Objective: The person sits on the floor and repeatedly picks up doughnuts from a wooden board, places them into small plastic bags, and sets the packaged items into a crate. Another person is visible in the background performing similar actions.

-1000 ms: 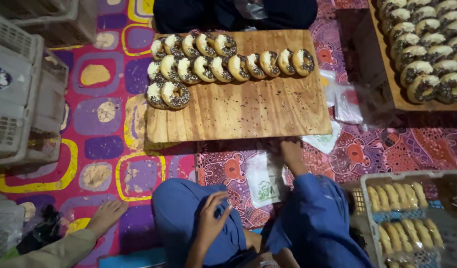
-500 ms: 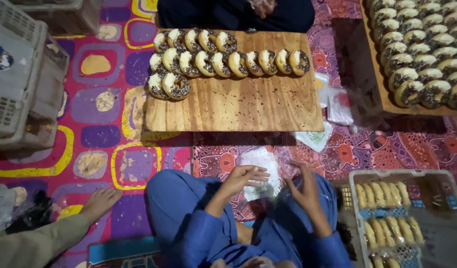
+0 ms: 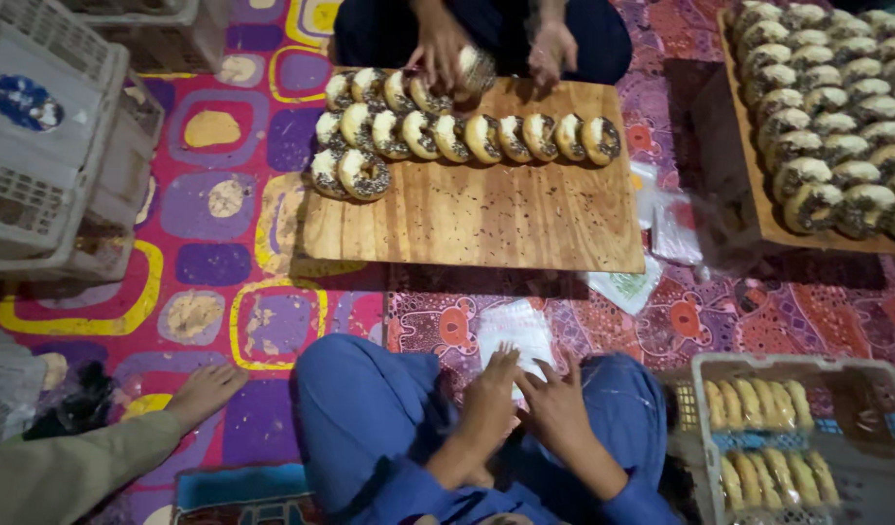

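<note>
1. Two hands meet over the lap: left hand (image 3: 488,401) and right hand (image 3: 556,403) lie side by side, fingers loosely spread, tips on a clear bag (image 3: 516,335), likely working it open.
2. Bag is thin, see-through and crinkled, resting between the blue knees at 12 o'clock of the hands.
3. Board (image 3: 486,214) at 12 o'clock carries rows of sprinkled doughnuts (image 3: 467,136); another person's hand (image 3: 438,49) touches the far row.
4. Crate (image 3: 797,437) of long buns sits at 3 o'clock.
</note>
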